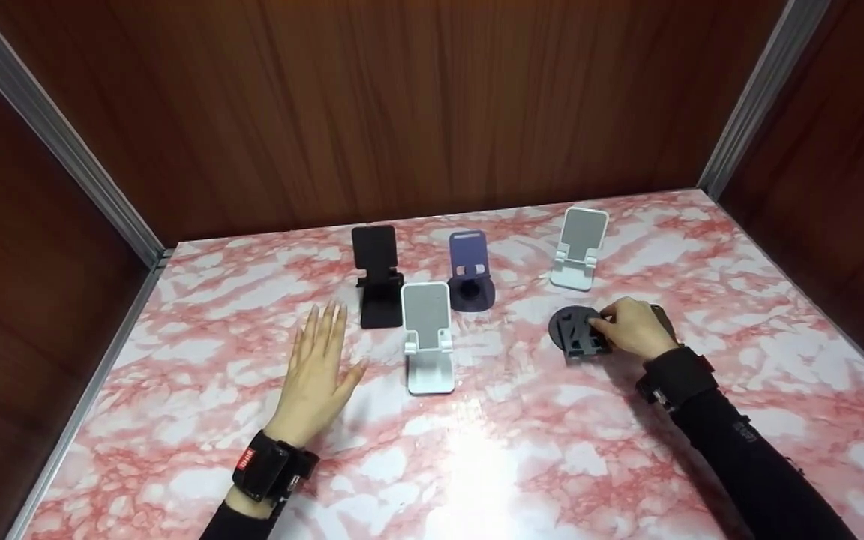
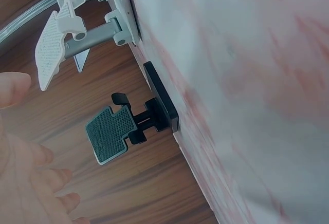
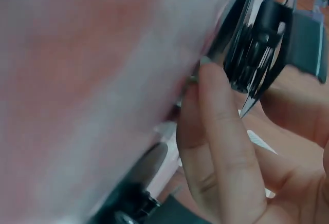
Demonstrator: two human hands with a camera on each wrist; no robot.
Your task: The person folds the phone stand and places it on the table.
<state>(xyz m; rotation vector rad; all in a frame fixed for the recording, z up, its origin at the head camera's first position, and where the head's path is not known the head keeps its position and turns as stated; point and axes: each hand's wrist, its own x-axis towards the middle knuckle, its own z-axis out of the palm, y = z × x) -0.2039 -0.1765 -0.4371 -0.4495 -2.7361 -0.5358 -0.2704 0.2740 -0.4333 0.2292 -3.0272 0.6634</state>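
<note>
My right hand (image 1: 633, 328) pinches a dark grey phone stand (image 1: 573, 334) with a round base, folded low at the right of the table. In the right wrist view, the thumb is at the plate of that stand (image 3: 306, 44) and the fingertips (image 3: 209, 72) are by its base. A second dark stand (image 1: 663, 321) is mostly hidden behind this hand. My left hand (image 1: 312, 390) is held with straight fingers and spread thumb, left of a white phone stand (image 1: 430, 375). Beyond its fingertips stands a black phone stand (image 1: 379, 300).
A purple phone stand (image 1: 469, 255) stands upright behind the front white one. Farther back on the right is another white phone stand (image 1: 580, 240). Wood-patterned panels (image 1: 402, 112) with metal edge strips enclose the pink-and-white marbled table (image 1: 552, 465).
</note>
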